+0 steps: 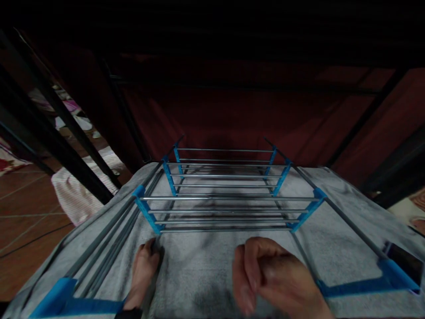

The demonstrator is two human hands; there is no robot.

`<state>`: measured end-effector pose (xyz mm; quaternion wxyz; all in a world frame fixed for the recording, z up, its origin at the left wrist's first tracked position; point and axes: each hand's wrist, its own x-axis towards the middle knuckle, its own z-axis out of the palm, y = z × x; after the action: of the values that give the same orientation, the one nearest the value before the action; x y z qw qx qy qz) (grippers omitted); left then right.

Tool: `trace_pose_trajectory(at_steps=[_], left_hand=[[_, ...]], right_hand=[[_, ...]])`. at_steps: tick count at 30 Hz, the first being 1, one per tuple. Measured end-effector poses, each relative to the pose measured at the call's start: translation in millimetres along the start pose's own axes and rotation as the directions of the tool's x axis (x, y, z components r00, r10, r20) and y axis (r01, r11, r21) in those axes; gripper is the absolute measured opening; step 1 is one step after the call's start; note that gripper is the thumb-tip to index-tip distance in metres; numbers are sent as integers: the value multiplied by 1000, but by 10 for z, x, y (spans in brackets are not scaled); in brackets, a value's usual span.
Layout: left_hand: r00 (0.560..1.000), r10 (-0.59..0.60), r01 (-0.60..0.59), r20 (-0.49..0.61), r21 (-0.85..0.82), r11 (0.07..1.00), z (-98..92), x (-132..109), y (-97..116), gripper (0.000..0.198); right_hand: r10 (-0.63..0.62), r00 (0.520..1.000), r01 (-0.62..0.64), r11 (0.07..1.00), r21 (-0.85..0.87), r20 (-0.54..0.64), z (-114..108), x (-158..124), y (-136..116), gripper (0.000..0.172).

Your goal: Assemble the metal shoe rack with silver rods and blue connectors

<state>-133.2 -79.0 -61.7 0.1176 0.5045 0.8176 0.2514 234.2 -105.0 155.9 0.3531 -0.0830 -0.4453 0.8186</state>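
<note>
A clothes drying rack of grey metal tubes with blue plastic brackets (148, 215) lies on a grey cloth (199, 257). Low on its left side, my left hand (145, 263) has its fingers curled around the lower side tube, though the grip itself is partly hidden. In front of the cross bars, my right hand (275, 277) hovers over the cloth, a little blurred. Its fingers are curled in, and nothing shows in them. Blue end pieces of the rack, a left one (59, 297) and a right one (395, 274), lie nearest me.
A dark phone-like device (405, 261) is beside the right end piece. Dark red fabric (215, 115) hangs behind the rack, with dark metal posts (59, 106) at the left. A striped cloth (79, 190) droops over the tiled floor (23, 212). Part of a person (419, 225) shows at the right edge.
</note>
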Motion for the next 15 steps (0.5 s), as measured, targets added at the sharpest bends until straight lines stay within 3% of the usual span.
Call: trace_pose_trajectory(at_steps=[2,3,5,7,8,10,12,15], left_hand=[[1000,17,-17,5,-5,1000,20,3,-5,44],[1000,9,-9,9,12,1000,27,-3,5,43],[999,-31,30,8,59,998,33,-33,49,41],[998,-68,69,-12,101,992,32,-82,118,39],[997,-81,83,-20,117,990,31,-109,157,39],[995,-97,100,-26,145,984,27,-155,232,39],[991,-134,137,-29,170,976,24,-176,283,39],[984,-176,175,-7,154,972,18,-147,295,41]], right_hand=[[49,973,-69,994,-82,-226,-336,-73,106,22],[51,927,-122,978,-171,-372,-561,-156,159,23],[-27,758,-245,914,-323,-652,-1083,-390,256,28],[-98,529,-317,898,-304,-843,-1622,-661,337,39],[-139,427,-312,905,-290,-894,-1870,-788,372,44],[-235,297,-304,896,-325,-926,-2284,-995,434,48],[-360,225,-303,857,-416,-905,-2565,-1119,490,47],[-584,110,-317,746,-585,-804,-2763,-1165,545,39]])
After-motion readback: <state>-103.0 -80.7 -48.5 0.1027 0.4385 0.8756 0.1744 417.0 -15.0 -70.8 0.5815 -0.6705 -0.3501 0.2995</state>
